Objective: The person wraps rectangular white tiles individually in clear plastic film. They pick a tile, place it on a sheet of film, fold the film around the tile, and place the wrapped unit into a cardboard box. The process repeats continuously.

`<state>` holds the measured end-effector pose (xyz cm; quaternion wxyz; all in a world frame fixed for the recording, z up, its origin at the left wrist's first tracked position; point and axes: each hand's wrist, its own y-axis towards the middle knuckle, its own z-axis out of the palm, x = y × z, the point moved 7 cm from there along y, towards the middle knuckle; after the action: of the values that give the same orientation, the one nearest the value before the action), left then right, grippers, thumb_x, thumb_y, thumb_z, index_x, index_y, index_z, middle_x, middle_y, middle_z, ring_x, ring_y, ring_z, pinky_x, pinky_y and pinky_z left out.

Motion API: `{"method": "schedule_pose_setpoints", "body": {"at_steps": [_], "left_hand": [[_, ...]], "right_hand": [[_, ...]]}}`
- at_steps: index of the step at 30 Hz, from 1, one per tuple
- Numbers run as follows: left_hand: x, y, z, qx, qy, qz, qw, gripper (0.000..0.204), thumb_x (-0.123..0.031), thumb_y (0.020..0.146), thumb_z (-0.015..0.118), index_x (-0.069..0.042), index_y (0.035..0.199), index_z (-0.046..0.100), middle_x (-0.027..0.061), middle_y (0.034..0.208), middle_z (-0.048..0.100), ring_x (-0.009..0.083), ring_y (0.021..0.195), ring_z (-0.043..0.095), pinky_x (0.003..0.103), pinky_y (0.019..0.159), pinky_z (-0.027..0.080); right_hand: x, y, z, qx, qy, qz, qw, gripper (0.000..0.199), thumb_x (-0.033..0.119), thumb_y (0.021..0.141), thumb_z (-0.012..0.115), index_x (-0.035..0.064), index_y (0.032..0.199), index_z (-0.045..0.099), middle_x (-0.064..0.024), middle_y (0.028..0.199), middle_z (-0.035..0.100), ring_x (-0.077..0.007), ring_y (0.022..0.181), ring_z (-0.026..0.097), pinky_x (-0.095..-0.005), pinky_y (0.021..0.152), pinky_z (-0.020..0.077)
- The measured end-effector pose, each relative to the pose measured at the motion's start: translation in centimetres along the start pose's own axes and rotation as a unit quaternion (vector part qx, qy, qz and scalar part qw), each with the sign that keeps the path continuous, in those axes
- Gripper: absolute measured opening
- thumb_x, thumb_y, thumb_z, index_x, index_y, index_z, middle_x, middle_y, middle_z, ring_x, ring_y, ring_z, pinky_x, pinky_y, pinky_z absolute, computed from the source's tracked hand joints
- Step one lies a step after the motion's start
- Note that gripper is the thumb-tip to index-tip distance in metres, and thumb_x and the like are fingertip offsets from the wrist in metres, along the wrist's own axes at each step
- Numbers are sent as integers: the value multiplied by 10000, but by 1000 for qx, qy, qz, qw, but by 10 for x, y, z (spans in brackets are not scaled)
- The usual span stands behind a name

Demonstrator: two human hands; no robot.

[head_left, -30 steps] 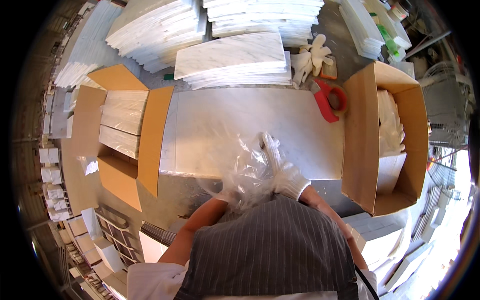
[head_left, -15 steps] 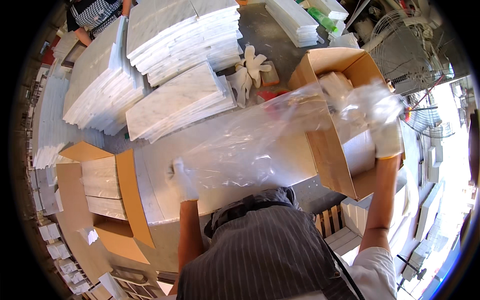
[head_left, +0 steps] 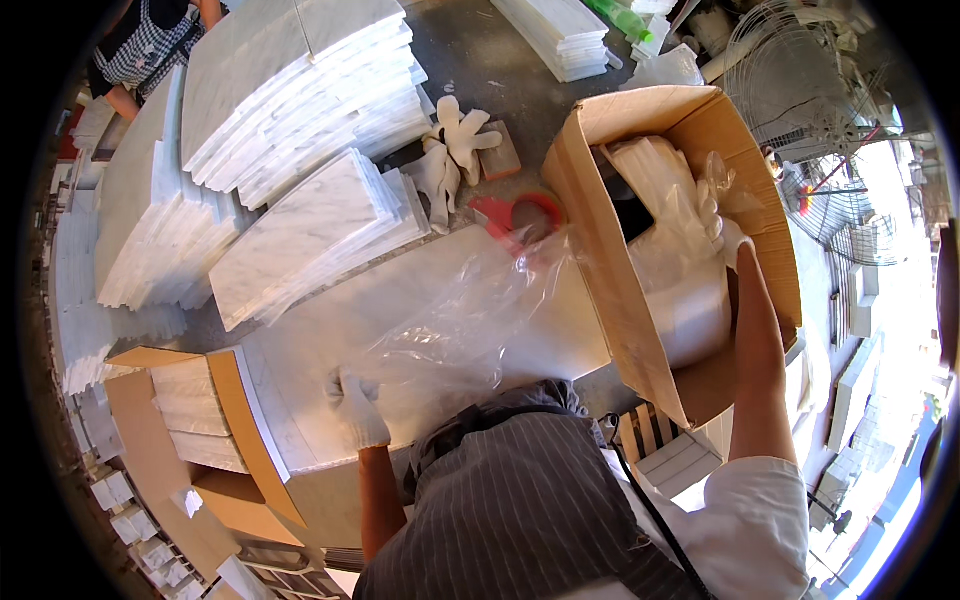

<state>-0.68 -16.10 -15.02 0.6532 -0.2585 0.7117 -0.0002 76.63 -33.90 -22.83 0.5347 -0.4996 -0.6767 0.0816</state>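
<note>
My right hand (head_left: 733, 240), in a white glove, reaches into the open cardboard box (head_left: 690, 98) at the right. Its fingers are closed on bunched clear plastic film (head_left: 715, 180), over white wrapped pieces (head_left: 685, 315) inside. My left hand (head_left: 357, 412), also gloved, is low over the pale marble slab (head_left: 310, 340) in front of me. Blur hides whether its fingers grip anything. Close by, a sheet of clear plastic (head_left: 450, 320) lies loosely across the slab toward the box. A red tape dispenser (head_left: 510, 218) rests beside the box, partly under the film.
Marble tile stacks (head_left: 300, 80) rise at the back left. Spare white gloves (head_left: 460, 140) lie behind the slab. Another open carton (head_left: 235, 410) with white packed pieces stands at the left. A wire fan (head_left: 800, 90) is at the far right. A person (head_left: 155, 45) works at the back left.
My right hand has gone down into the box with the plastic. The sheet has dropped onto the slab, uncovering the red tape dispenser. My left hand has come nearer to me.
</note>
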Motion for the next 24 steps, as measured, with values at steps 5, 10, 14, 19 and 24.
{"method": "schedule_pose_setpoints", "body": {"at_steps": [5, 10, 14, 19, 24], "left_hand": [[1, -6, -10, 17, 32, 2, 999, 183, -239, 1018, 576, -58, 1015, 600, -43, 653, 477, 53, 576, 457, 223, 531, 380], [-26, 16, 9, 92, 41, 12, 995, 195, -242, 1015, 588, -48, 1024, 611, -43, 689, 487, 48, 608, 460, 222, 530, 371], [-36, 2, 20, 58, 49, 22, 997, 217, -248, 1007, 605, -36, 1054, 619, -31, 720, 522, 48, 619, 473, 216, 546, 388], [-55, -25, 41, 64, 108, 30, 992, 250, -249, 994, 630, -35, 1123, 628, -43, 759, 532, 31, 641, 482, 205, 591, 432], [-55, -26, -4, 45, 58, 57, 996, 181, -194, 989, 625, -37, 1078, 629, -33, 696, 545, 39, 601, 486, 212, 542, 406]], "right_hand": [[97, -62, 66, 54, -51, 91, 993, 362, 385, 963, 575, 135, 1210, 662, -24, 1094, 625, -161, 845, 625, -373, 743, 541], [82, -71, -76, 46, -391, -136, 909, 370, 233, 963, 580, 106, 1310, 610, -72, 1253, 628, -216, 994, 659, -350, 861, 534], [194, -153, 26, -206, -353, -318, 855, 404, 240, 972, 562, 92, 1348, 579, -92, 1294, 630, -234, 1071, 650, -348, 911, 501], [94, -36, 24, -6, -168, -151, 974, 419, 218, 967, 540, 89, 1366, 549, -153, 1267, 633, -347, 1135, 607, -394, 961, 485], [145, -54, 11, 24, -383, -208, 900, 422, 236, 964, 532, 80, 1356, 551, -153, 1235, 643, -341, 1106, 613, -403, 927, 499]]}}
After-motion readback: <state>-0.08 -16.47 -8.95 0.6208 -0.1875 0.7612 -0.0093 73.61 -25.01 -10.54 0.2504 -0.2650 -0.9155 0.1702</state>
